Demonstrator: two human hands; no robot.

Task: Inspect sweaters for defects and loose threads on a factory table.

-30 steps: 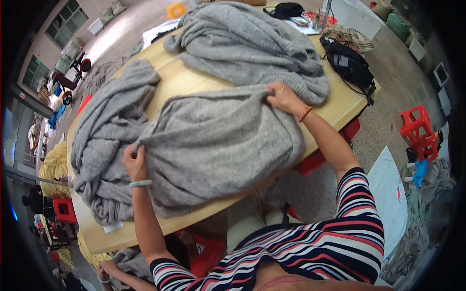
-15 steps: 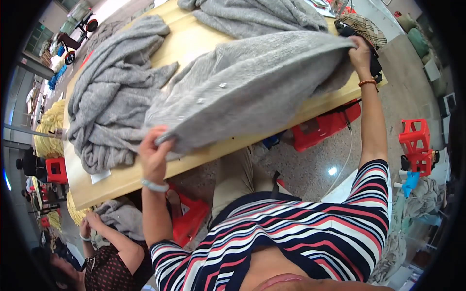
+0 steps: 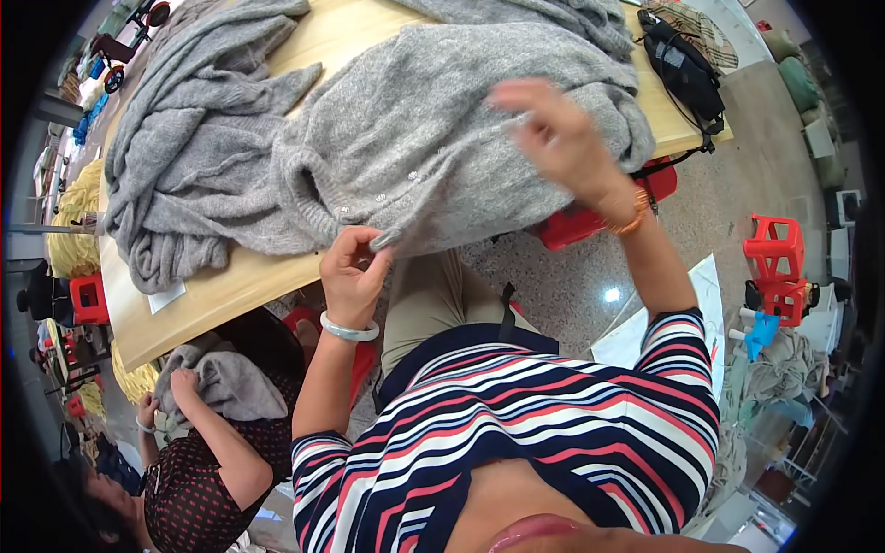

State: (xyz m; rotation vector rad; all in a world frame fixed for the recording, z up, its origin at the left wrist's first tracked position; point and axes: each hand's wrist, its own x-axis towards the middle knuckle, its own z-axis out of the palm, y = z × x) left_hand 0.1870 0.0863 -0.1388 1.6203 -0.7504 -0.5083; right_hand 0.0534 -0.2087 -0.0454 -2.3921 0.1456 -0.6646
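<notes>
A grey knitted cardigan (image 3: 479, 101) with several shiny buttons lies spread over the table's near edge. My left hand (image 3: 353, 276) pinches the corner of its front edge, close to the ribbed neckline. Over the middle of the garment, my right hand (image 3: 562, 152) hovers apart from the cloth, blurred by motion, its fingers loosely stretched and nothing visible in them. A pile of grey knitwear (image 3: 184, 138) touches the cardigan on the left. Another grey knit (image 3: 535, 11) lies beyond it.
The pale wooden table (image 3: 230, 295) carries a black bag (image 3: 682, 69) at its far right. A red stool (image 3: 576, 226) stands under the table, another red stool (image 3: 774, 247) at right. At lower left a co-worker (image 3: 217, 470) handles a grey knit (image 3: 230, 382).
My right hand has let go of the cardigan's far end and moved left and down over it. The stretched cardigan has settled onto the table. My left hand moved slightly right, still gripping it.
</notes>
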